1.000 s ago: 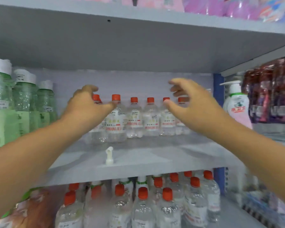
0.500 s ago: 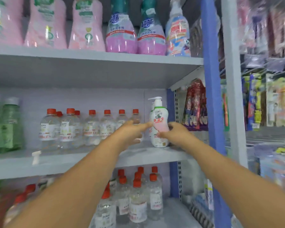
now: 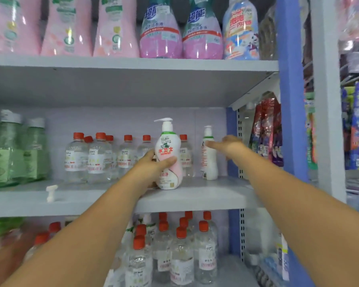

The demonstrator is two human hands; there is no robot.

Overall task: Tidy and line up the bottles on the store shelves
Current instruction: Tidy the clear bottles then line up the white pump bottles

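The grey metal shelf has a flat, smooth top. On it stand clear plastic bottles with round red caps, in rows at the back. In front of them is a curvy white and pink pump bottle with red writing "水卫士". The left hand is wrapped round its middle. The right hand, fingers straight, touches a second white pump bottle just beside it. A small white pump top lies loose on the shelf.

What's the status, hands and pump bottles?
Left hand grips front pump bottle. Right hand open, reaching second pump bottle. Red-capped bottles crowd behind.
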